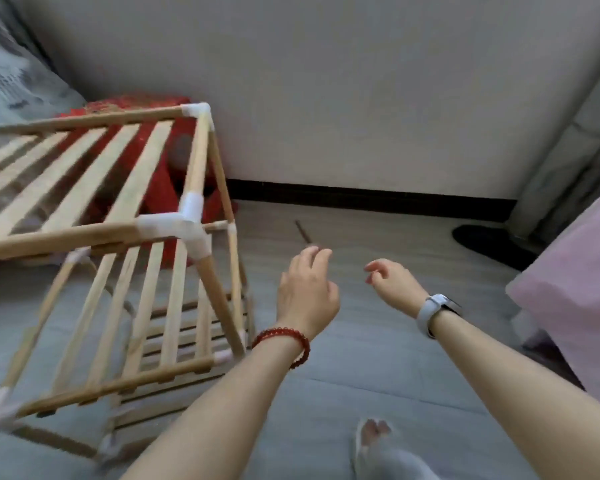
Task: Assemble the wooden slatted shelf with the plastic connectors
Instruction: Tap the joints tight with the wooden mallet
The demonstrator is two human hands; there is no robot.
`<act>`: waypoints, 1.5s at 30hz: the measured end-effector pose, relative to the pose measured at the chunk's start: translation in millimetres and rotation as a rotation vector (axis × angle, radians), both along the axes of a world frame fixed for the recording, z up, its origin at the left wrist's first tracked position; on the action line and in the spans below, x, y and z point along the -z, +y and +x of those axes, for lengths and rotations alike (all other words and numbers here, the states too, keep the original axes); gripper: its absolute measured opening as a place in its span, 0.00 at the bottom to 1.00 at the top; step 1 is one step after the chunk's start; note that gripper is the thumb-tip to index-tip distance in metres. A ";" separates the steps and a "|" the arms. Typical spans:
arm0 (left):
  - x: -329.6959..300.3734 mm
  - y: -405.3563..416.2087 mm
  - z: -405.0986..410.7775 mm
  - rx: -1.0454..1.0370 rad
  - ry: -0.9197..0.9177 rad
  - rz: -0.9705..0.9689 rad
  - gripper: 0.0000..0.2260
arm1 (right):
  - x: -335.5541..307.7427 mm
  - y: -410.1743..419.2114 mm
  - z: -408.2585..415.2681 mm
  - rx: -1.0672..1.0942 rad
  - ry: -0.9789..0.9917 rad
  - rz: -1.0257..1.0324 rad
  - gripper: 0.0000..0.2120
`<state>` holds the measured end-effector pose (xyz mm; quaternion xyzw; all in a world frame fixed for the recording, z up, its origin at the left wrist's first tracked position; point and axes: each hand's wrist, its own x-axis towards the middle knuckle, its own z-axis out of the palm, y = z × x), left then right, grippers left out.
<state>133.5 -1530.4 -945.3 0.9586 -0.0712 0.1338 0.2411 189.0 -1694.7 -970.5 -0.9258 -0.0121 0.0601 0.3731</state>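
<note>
The wooden slatted shelf point(94, 209) stands on the floor at the left, several slatted tiers joined by round posts. White plastic connectors point(187, 223) sit at its corners, one at the top back corner point(196, 110). My left hand point(307, 292), with a red bead bracelet on the wrist, hovers to the right of the shelf with loosely curled fingers and holds nothing. My right hand point(394, 284), with a grey watch on the wrist, hangs beside it, fingers loosely bent, also holding nothing. Neither hand touches the shelf.
A red plastic stool point(163, 188) stands behind the shelf by the white wall. A thin dark stick point(302, 232) lies on the grey floor. Pink bedding point(575, 292) is at the right, a dark shoe point(489, 237) near the skirting. My foot in a slipper point(378, 441) shows below.
</note>
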 end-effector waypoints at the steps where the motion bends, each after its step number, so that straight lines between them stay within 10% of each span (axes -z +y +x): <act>1: 10.9 -3.9 16.3 -0.054 0.116 -0.019 0.23 | 15.1 -4.0 9.2 -0.003 0.023 -0.028 0.16; 15: 275.7 41.5 255.2 -0.279 0.862 0.114 0.37 | 222.1 25.3 289.4 -0.419 0.124 -0.432 0.22; 23: 357.2 56.9 266.0 -0.178 0.858 0.244 0.43 | 295.1 93.7 405.3 -0.559 0.037 -0.587 0.29; 31: 361.3 61.2 266.5 -0.163 0.874 0.199 0.44 | 296.9 75.7 319.2 -0.726 0.013 -0.530 0.21; 37: 346.4 65.6 244.0 -0.207 0.766 0.104 0.34 | 314.9 20.6 282.5 -0.819 -0.355 -0.752 0.19; 45: 296.6 55.2 200.1 -0.373 0.796 0.017 0.21 | 281.6 19.1 228.0 -0.736 0.080 -0.680 0.10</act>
